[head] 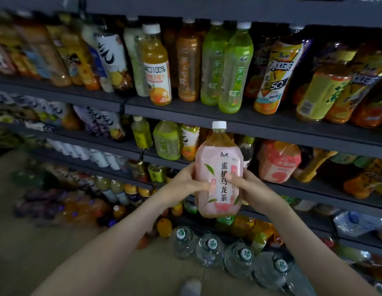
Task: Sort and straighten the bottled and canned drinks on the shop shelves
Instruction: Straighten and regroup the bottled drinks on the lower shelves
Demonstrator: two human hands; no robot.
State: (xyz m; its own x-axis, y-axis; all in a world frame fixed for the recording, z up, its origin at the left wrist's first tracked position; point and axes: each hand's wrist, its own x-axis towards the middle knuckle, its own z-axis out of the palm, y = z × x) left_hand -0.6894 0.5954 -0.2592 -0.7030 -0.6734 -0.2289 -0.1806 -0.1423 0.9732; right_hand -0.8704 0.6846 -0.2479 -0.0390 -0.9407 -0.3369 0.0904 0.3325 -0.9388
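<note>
Head view: left hand (187, 181), right hand (249, 189) grip pink-label bottle (219, 167) upright (fingertips hidden behind); side shelves (207, 113) blurred.

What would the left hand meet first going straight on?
The pink-labelled plastic tea bottle that the left hand now grips; beyond that, probably the right hand on its other side.

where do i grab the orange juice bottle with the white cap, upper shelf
Grip the orange juice bottle at its narrow shoulder below the cap, coming from the front. It stands at the shelf edge, with bottles close on both sides, so its body is probably hard to wrap.
</note>
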